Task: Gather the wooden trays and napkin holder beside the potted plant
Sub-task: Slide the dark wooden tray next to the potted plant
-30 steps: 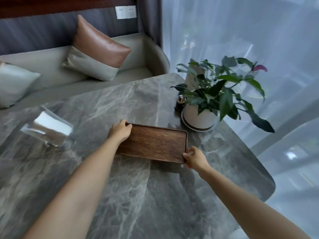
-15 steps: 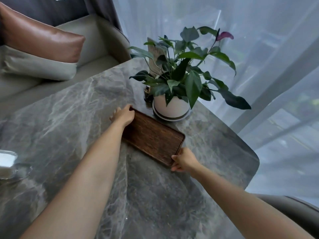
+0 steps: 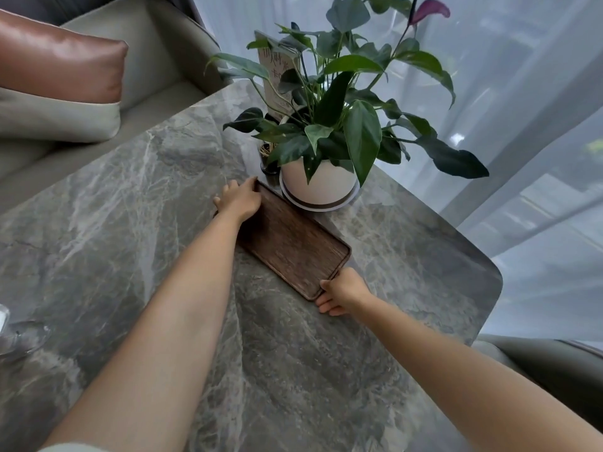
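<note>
Dark, grainy wooden tray (image 3: 291, 243) with low rim, flat on marble table (image 3: 130, 223), just beside potted plant (image 3: 321, 184); gripped at opposite ends by left hand (image 3: 238, 199) and right hand (image 3: 341, 291).

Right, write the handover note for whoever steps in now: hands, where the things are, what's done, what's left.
Left hand: gripping the far end of the wooden tray.
Right hand: gripping the tray's near corner.
Tray: flat on the marble table, angled, its far end close beside the saucer under the potted plant.
Done: this tray is beside the plant.
Left: release it. A clear object, possibly the napkin holder, is cut off at the table's left edge. No other tray is in view.
</note>
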A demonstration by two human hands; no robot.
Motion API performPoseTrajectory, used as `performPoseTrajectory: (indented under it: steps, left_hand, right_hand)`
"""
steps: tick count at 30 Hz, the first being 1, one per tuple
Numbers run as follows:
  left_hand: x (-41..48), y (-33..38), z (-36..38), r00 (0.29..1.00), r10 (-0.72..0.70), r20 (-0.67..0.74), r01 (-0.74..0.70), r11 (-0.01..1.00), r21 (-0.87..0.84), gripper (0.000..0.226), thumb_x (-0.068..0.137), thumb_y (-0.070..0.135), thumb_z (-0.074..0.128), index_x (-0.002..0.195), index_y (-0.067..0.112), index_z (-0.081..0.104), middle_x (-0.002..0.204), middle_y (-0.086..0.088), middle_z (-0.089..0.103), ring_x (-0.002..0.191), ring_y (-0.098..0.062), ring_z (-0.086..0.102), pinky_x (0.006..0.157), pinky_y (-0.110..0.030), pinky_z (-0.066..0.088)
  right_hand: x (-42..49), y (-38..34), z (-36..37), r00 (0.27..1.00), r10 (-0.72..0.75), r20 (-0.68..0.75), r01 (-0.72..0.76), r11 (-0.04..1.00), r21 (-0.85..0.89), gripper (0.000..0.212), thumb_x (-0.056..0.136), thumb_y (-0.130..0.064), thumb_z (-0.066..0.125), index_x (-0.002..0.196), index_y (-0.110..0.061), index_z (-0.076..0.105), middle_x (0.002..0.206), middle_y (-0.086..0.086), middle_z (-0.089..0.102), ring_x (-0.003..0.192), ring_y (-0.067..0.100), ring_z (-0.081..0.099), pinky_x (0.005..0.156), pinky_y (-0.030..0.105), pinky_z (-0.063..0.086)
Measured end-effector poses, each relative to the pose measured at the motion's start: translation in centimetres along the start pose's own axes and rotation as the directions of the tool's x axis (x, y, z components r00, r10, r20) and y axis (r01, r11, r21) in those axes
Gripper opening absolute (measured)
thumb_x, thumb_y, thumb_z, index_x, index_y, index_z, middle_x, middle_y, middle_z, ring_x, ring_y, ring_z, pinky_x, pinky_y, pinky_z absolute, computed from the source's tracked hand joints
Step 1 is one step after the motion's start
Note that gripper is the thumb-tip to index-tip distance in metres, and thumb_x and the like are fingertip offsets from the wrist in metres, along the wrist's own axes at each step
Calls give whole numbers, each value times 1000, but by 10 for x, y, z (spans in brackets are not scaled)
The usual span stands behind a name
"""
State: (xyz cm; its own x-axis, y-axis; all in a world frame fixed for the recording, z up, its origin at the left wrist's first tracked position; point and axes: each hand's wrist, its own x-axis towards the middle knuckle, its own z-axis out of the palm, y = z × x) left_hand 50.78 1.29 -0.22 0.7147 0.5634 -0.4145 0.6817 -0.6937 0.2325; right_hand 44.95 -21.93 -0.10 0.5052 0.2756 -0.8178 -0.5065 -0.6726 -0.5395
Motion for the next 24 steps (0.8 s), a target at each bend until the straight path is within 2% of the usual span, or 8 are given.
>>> performPoseTrajectory:
  steps: [6, 11, 13, 14, 16, 18, 21, 24]
  left_hand:
    - [1, 4, 1, 997, 72, -7, -72, 997, -26, 53, 91, 22, 38, 143, 28, 29, 150, -13, 31, 139, -32, 26, 111, -57, 14]
    - [-3, -1, 7, 992, 114, 48, -113, 993, -36, 62, 93, 30, 38, 148, 30, 12, 160, -5, 2, 147, -23, -1, 115, -55, -1]
    - [-7, -6, 9, 992, 123, 39, -123, 992, -9, 63, 94, 35, 37, 149, 29, 7, 160, -5, -4, 147, -23, -7, 115, -56, -4]
    - [-11, -9, 10, 992, 125, 19, -125, 992, 1, 62, 95, 37, 36, 149, 29, 6, 160, -6, -6, 147, -23, -7, 115, -55, -4]
    - [-21, -15, 14, 991, 129, -44, -127, 991, 36, 61, 96, 40, 32, 149, 25, 5, 160, -8, -6, 147, -23, -7, 116, -53, -2]
    - [-37, -23, 19, 983, 156, -95, -147, 985, 94, 61, 97, 41, 29, 149, 22, 3, 160, -8, -6, 147, -24, -6, 117, -51, -2]
    - [-58, -38, 24, 970, 211, -121, -188, 966, 178, 61, 98, 42, 25, 149, 21, 0, 160, -7, -7, 147, -24, -7, 118, -49, -3]
    - [-81, -60, 22, 963, 211, -168, -177, 965, 195, 61, 98, 42, 23, 149, 21, -3, 160, -6, -8, 147, -22, -8, 118, -47, -5]
  right_hand:
    - [3, -3, 0, 1000, -9, -20, 8, 999, -54, 28, 96, -19, 45, 69, -11, 44, 57, 6, 61, 45, 14, 58, 45, 23, 48]
    - [3, -3, -1, 1000, -11, -20, 9, 996, -90, 26, 94, -23, 48, 71, -12, 44, 54, 7, 62, 38, 11, 57, 40, 21, 47]
    - [1, -3, -1, 999, -32, -43, 27, 992, -122, 29, 94, -25, 49, 69, -11, 45, 53, 7, 61, 39, 12, 57, 41, 22, 48]
    - [-1, -3, -1, 997, -50, -63, 41, 989, -146, 32, 94, -26, 49, 66, -10, 47, 52, 7, 61, 40, 13, 58, 43, 24, 51]
    - [-6, -6, -1, 986, -110, -122, 80, 970, -230, 40, 93, -29, 50, 61, -5, 51, 55, 10, 63, 46, 19, 60, 57, 34, 57]
    - [-14, -12, -1, 961, -202, -190, 122, 924, -362, 39, 93, -33, 49, 67, -4, 52, 62, 11, 61, 60, 28, 62, 68, 42, 56]
    - [-25, -24, -1, 904, -346, -251, 162, 820, -549, 28, 94, -34, 44, 88, -7, 45, 80, 11, 56, 75, 30, 56, 63, 40, 45]
    - [-35, -39, 8, 852, -459, -251, 206, 735, -646, 29, 94, -32, 44, 108, -6, 41, 111, 19, 56, 99, 36, 55, 69, 40, 42]
